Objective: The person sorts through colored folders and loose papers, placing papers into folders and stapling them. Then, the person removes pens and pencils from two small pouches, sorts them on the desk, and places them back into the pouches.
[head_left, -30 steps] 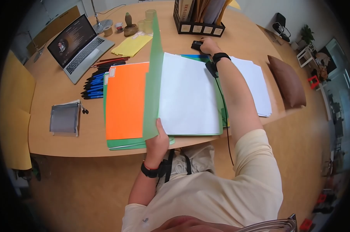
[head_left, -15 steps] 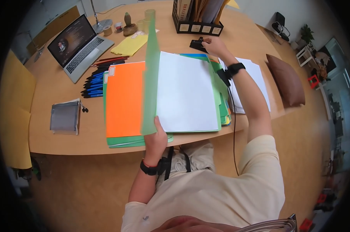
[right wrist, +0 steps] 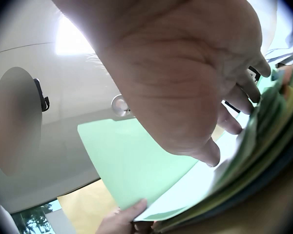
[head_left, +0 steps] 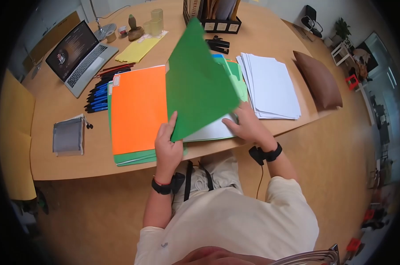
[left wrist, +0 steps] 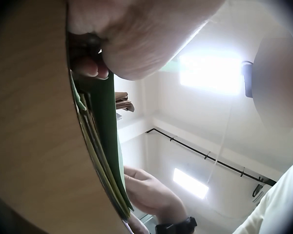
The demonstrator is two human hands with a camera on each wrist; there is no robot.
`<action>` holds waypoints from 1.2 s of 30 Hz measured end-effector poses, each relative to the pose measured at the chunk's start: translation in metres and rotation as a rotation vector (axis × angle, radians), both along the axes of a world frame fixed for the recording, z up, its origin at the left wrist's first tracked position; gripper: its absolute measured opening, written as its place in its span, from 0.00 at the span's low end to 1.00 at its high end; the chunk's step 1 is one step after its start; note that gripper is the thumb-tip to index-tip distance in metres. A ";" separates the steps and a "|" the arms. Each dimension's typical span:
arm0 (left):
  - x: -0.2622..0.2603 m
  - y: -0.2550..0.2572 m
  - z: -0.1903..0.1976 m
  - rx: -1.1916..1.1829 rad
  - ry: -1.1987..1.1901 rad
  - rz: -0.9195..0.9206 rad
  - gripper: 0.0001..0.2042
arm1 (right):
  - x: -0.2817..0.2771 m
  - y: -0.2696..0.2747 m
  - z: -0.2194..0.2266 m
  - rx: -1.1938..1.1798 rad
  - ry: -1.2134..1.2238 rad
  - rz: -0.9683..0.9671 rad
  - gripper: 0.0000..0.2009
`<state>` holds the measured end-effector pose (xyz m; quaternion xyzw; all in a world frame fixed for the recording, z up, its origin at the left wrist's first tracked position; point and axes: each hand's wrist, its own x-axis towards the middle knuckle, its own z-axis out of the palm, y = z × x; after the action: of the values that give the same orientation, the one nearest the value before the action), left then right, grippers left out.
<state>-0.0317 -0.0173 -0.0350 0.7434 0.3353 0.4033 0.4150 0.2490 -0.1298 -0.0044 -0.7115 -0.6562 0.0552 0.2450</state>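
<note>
A green folder [head_left: 200,84] stands with its cover raised over white paper [head_left: 211,130] on a pile of folders. At its lower edge, my left hand [head_left: 168,143] holds the cover; the right wrist view shows the thumb against the light green inner face. My right hand [head_left: 248,123] is at the folder's lower right corner. In the right wrist view its fingers [right wrist: 239,97] are spread, the tips along the paper's edge. An orange folder [head_left: 138,108] lies left of the raised cover. Beyond the pile rests a black stapler [head_left: 217,45].
Loose white sheets [head_left: 273,86] lie on the right, beside a brown cushion [head_left: 319,81]. Left are blue and black pens [head_left: 98,95], a zip pouch [head_left: 68,136] and an open laptop [head_left: 78,55]. A black file holder [head_left: 222,25] and yellow papers [head_left: 140,47] stand farther back.
My right hand has left the stapler and come back toward me to the folder's right corner. The green cover has swung from nearly upright toward the right, over the white paper.
</note>
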 end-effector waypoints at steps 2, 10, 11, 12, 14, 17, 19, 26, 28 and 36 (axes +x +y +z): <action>0.000 -0.002 0.006 0.008 0.007 -0.041 0.27 | 0.004 0.001 -0.004 0.023 0.041 0.028 0.28; 0.001 -0.003 0.004 0.076 0.019 -0.015 0.21 | 0.017 -0.009 -0.007 0.046 0.432 -0.123 0.23; 0.001 -0.003 0.004 0.058 0.032 -0.005 0.20 | 0.021 -0.008 -0.003 0.003 0.562 -0.190 0.22; 0.002 -0.004 0.005 0.040 0.044 0.004 0.19 | 0.026 -0.007 -0.001 0.055 0.560 -0.178 0.21; 0.004 -0.005 0.007 0.002 0.054 0.011 0.18 | 0.034 -0.001 0.006 0.158 0.557 -0.154 0.20; 0.003 -0.007 0.011 -0.036 0.050 0.005 0.16 | 0.036 0.019 0.041 0.127 0.470 -0.100 0.19; 0.003 -0.007 0.013 -0.033 0.043 0.003 0.16 | 0.035 0.046 0.064 0.091 0.390 -0.003 0.19; 0.003 -0.007 0.015 -0.038 0.035 0.020 0.15 | 0.003 0.218 0.096 -0.137 0.140 0.217 0.22; 0.001 -0.006 0.015 -0.040 0.047 0.021 0.15 | -0.004 0.282 0.084 -0.160 0.061 0.239 0.24; -0.001 -0.001 0.019 -0.109 0.015 -0.002 0.15 | -0.001 0.497 0.004 -0.303 -0.273 0.067 0.19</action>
<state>-0.0332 -0.0182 -0.0155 0.7231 0.3592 0.3785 0.4526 0.2475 0.3667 -0.0002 -0.7189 -0.6908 0.0644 0.0421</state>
